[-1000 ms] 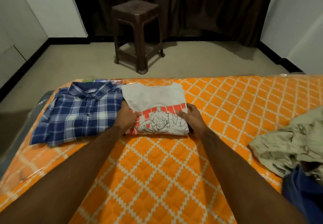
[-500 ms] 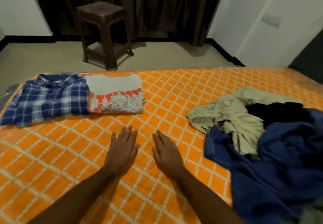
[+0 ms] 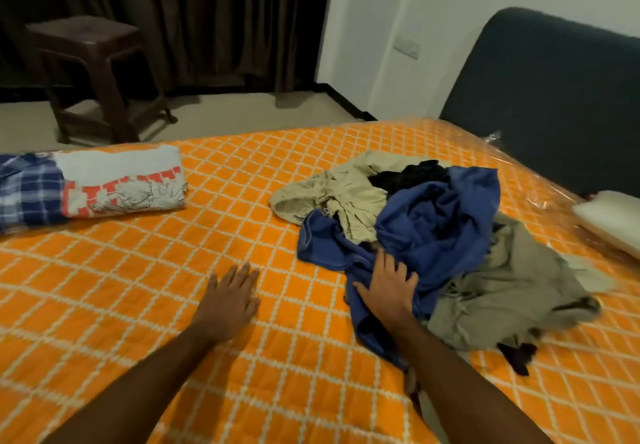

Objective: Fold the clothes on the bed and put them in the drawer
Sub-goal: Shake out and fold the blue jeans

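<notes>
The right hand (image 3: 387, 284) lies flat, fingers spread, on the blue garment (image 3: 429, 221), while the left hand (image 3: 230, 296) rests open on the bed (image 3: 138, 287), 2 folded shirts (image 3: 104, 183) beyond it.

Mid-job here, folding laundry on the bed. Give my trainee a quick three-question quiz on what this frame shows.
1. True or false: the right hand lies on the blue garment with straight fingers.
2. Which folded item lies nearer the unfolded heap? A) plaid shirt B) printed T-shirt C) neither is folded
3. Fill in: the left hand lies flat on the orange ____.

Key: 1 true. 2 B; the plaid shirt lies on its far side, at the frame's left edge. 3 bedcover; that hand holds no garment.
</notes>
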The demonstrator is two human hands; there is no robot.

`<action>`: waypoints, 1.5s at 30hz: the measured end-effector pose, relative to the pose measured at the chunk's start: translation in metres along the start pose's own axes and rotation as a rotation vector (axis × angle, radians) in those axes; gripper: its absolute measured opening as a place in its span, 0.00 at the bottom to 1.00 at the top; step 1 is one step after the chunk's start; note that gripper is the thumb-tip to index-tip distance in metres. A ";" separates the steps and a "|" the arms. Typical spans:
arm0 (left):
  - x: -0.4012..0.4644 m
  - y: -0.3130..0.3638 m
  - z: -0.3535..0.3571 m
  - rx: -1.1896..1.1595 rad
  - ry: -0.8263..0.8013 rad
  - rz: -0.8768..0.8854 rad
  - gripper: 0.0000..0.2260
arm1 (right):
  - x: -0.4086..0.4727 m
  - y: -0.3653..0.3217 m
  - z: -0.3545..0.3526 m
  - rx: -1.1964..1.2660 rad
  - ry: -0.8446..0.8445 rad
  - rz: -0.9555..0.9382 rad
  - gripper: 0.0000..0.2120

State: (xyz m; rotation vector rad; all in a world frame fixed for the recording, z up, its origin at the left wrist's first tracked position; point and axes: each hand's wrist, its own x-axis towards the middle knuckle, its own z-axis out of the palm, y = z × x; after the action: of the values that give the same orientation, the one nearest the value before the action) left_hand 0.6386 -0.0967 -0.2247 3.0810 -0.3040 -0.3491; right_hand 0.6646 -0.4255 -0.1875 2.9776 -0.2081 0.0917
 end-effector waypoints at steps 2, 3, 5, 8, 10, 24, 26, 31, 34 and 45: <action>-0.001 0.005 -0.009 -0.034 -0.105 -0.008 0.30 | 0.000 0.004 -0.013 -0.023 -0.147 -0.081 0.25; -0.005 0.009 -0.016 -0.069 -0.144 0.000 0.30 | -0.001 0.007 -0.022 0.009 -0.187 -0.117 0.19; -0.014 0.016 -0.027 -0.215 -0.147 -0.022 0.29 | -0.007 0.003 -0.038 0.160 -0.225 -0.145 0.13; -0.034 0.050 -0.066 -0.862 -0.052 -0.160 0.23 | -0.043 -0.019 -0.057 0.386 -0.205 -0.314 0.09; -0.034 0.067 -0.092 -1.313 -0.011 -0.266 0.22 | -0.084 -0.049 -0.069 0.567 -0.236 -0.536 0.10; -0.095 0.029 -0.058 0.026 -0.516 0.331 0.14 | -0.049 0.040 -0.083 1.002 -0.113 0.445 0.46; -0.103 0.036 -0.062 0.021 -0.588 0.359 0.10 | -0.033 0.045 -0.083 0.966 -0.277 0.431 0.57; -0.116 0.058 -0.088 0.276 -0.412 0.495 0.17 | -0.031 0.024 -0.099 1.007 -0.230 0.341 0.22; -0.107 0.062 -0.110 -0.273 -0.206 0.278 0.21 | -0.051 -0.002 -0.120 1.251 -0.175 0.176 0.14; -0.100 0.064 -0.115 -1.334 -0.100 -0.149 0.18 | -0.202 -0.066 -0.130 1.164 -0.959 -0.828 0.12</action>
State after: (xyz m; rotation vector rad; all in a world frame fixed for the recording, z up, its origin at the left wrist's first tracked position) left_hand 0.5570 -0.1395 -0.0877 1.7708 0.1399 -0.4489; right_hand 0.4674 -0.3135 -0.0837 3.4198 1.4135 -1.8492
